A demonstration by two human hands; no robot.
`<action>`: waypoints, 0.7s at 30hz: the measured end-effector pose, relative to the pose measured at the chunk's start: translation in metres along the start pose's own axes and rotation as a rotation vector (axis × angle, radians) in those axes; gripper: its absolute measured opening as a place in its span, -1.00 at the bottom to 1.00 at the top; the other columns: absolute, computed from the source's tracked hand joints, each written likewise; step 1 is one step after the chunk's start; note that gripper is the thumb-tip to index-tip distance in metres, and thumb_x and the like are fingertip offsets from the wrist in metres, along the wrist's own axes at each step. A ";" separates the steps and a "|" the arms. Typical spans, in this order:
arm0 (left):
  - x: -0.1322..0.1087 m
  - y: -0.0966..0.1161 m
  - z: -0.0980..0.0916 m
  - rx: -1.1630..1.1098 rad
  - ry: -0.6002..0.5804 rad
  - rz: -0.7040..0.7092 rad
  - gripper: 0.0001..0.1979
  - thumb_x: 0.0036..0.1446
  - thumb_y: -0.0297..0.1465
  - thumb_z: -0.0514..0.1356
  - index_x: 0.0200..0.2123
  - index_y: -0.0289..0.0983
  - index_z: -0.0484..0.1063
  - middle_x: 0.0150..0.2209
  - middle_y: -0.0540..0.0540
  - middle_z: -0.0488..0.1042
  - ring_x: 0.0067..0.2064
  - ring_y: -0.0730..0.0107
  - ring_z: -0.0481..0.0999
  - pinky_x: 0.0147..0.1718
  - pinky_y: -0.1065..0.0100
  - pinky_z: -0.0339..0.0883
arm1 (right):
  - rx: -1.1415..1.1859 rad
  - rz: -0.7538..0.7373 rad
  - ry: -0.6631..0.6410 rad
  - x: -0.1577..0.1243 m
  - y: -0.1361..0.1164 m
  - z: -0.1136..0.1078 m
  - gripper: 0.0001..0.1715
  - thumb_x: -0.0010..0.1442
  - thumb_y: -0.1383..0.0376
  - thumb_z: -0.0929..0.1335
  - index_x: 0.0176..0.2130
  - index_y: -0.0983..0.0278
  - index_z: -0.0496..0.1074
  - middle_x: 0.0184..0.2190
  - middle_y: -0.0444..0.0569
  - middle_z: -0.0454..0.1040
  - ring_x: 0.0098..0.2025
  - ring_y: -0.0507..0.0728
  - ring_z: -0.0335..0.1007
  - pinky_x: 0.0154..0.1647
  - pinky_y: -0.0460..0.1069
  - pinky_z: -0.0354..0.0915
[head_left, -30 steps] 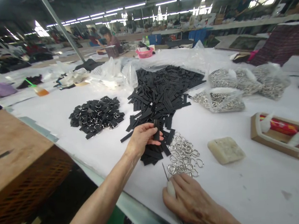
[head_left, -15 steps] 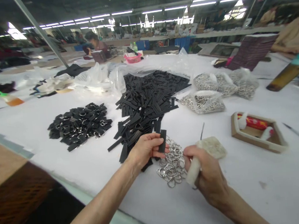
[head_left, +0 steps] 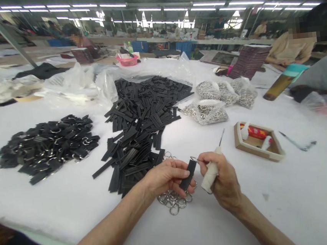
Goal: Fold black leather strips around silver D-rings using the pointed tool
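Observation:
Between thumb and fingers, my left hand [head_left: 168, 177] pinches a short black strip [head_left: 188, 174], tilted above the loose metal rings [head_left: 174, 203]. My right hand [head_left: 222, 178] is wrapped round a tool with a pale wrapped handle [head_left: 210, 177], its thin metal tip pointing up and away. The thumb and forefinger of that hand also pinch a metal ring [head_left: 194, 159], which touches the strip's upper end. Beyond my left hand lies a large heap of black strips [head_left: 136, 140]. A pile of black strips fitted with rings [head_left: 50, 143] sits at the left.
Clear bags of metal rings [head_left: 205, 112] lie beyond my right hand. To their right are a cardboard tray [head_left: 270, 155] with glue tubes, a thin metal tool [head_left: 294, 143] and a bottle [head_left: 285, 82]. People sit across the table.
The view has shifted right. My hands have come together, and a ring now shows between my right fingers at the strip's end. The pale block near my right hand no longer shows.

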State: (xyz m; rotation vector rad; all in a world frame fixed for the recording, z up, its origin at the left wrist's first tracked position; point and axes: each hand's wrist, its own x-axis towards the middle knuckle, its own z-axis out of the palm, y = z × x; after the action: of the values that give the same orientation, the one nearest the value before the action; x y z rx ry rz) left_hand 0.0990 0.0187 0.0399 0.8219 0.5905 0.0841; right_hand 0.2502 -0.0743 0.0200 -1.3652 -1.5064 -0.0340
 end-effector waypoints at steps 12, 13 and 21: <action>-0.006 -0.008 -0.010 -0.096 -0.163 0.045 -0.33 -0.08 -0.44 0.27 0.12 -0.26 0.12 -0.47 -0.16 0.54 -0.47 0.23 0.55 -0.66 0.46 0.39 | 0.037 -0.094 -0.031 -0.004 -0.004 0.002 -0.68 0.12 0.45 0.31 -0.12 0.20 0.23 -0.28 -0.05 0.44 -0.30 0.09 0.39 -0.30 0.01 0.31; -0.006 -0.009 -0.009 -0.103 -0.161 0.050 -0.35 -0.07 -0.45 0.26 0.12 -0.27 0.13 -0.48 -0.17 0.54 -0.48 0.23 0.55 -0.67 0.46 0.39 | 0.042 -0.095 -0.023 -0.005 -0.004 0.002 -0.67 0.11 0.46 0.31 -0.12 0.19 0.22 -0.27 -0.04 0.43 -0.29 0.10 0.39 -0.29 0.02 0.31; -0.007 -0.013 -0.002 -0.124 -0.045 0.129 -0.47 -0.05 -0.48 0.22 0.04 -0.34 0.21 -0.49 -0.20 0.53 -0.51 0.27 0.54 -0.68 0.46 0.39 | 0.012 -0.245 -0.100 0.000 -0.003 -0.003 -0.68 0.09 0.50 0.29 -0.16 0.20 0.22 -0.30 -0.01 0.41 -0.26 0.14 0.35 -0.32 0.05 0.27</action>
State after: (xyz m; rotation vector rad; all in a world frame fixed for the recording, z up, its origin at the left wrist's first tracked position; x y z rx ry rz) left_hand 0.0898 0.0088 0.0330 0.7386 0.4847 0.2180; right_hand 0.2505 -0.0776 0.0228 -1.1809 -1.7489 -0.1124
